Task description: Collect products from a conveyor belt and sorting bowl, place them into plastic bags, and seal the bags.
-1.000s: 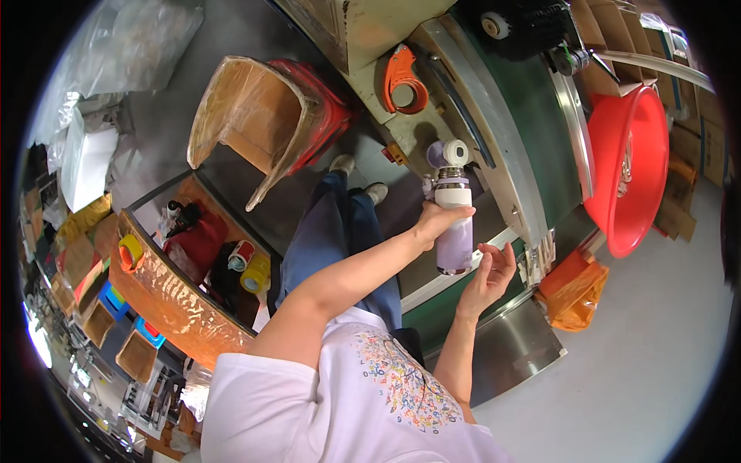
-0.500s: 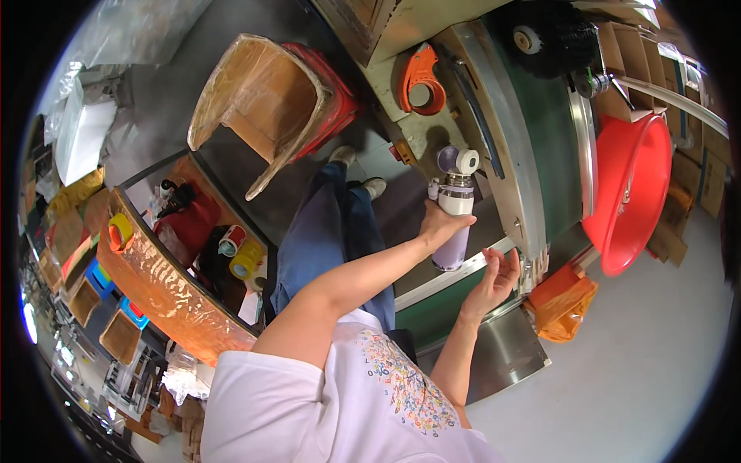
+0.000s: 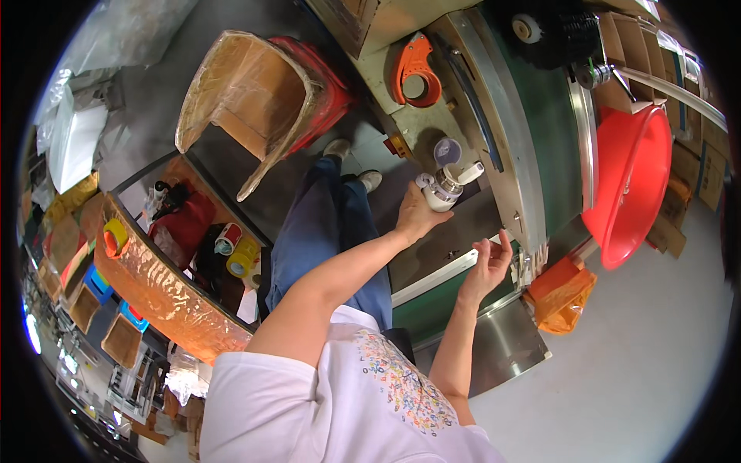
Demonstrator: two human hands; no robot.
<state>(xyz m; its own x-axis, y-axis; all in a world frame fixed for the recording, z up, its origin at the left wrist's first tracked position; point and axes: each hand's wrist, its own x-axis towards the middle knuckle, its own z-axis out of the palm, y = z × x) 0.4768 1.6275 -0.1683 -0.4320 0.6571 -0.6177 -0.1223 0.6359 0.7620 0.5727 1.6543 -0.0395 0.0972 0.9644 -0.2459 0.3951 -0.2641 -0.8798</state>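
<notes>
My left hand (image 3: 421,217) is wrapped round a drinking bottle (image 3: 441,202) with a white collar and a clear-looking neck. Its white flip lid (image 3: 470,173) stands out toward the right, and the bottle's top is tilted toward my view. Most of its purple body is hidden below the hand. Just beyond the neck shows a round purple piece (image 3: 447,152); whether it belongs to the bottle I cannot tell. To the right, my right hand (image 3: 488,270) hangs in the air, fingers apart and loosely bent, holding nothing.
An orange tape dispenser (image 3: 417,73) lies on the machine's bench ahead. Right of it run a metal rail (image 3: 494,100) and a green belt (image 3: 540,108). A red basin (image 3: 633,193) is at the right, a cardboard-covered chair (image 3: 247,100) at far left, an orange-brown desk (image 3: 166,285) at left.
The bottle in my left hand has tipped, its upright purple body now out of sight. My left hand has moved slightly left and away from me. The right hand has shifted slightly left.
</notes>
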